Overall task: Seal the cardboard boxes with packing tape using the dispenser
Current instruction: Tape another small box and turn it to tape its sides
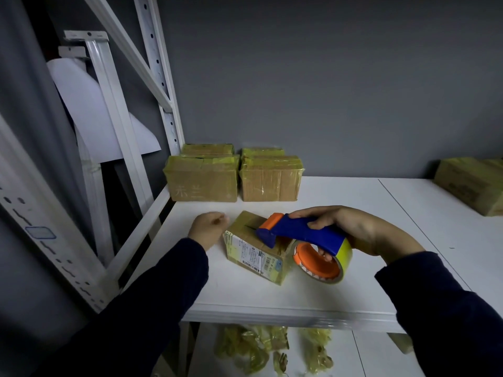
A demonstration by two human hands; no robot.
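We see a small box (255, 247) of brown cardboard lying in the middle of the smooth white counter (367, 289). It is shut, so what is inside is hidden. Shiny yellowish tape covers its sides, and a white paper label (251, 255) with tiny print and a bar code is stuck on the side facing us. The right hand (351, 227) holds the tape dispenser (304, 231), its fingers (313, 213) wrapped round the blue plastic handle. The orange and blue front end sits on top of the small box, at the dark slit between the flaps. The round tape roll (345, 251) is yellow, sits on an orange hub and hangs just beside the box's right end. The left hand (208, 227) touches the far left corner of the box. It is blurry, so we cannot tell if its fingers grip the box or only press it. At the back, by the grey wall, two bigger boxes (202, 180) stand side by side, shut and wrapped in shiny tape. Another box (473, 183) sits at the far right. White metal shelf posts (160, 77) with holes rise on the left. Crumpled yellowish tape scraps (253, 349) lie on the lower shelf (381, 355).
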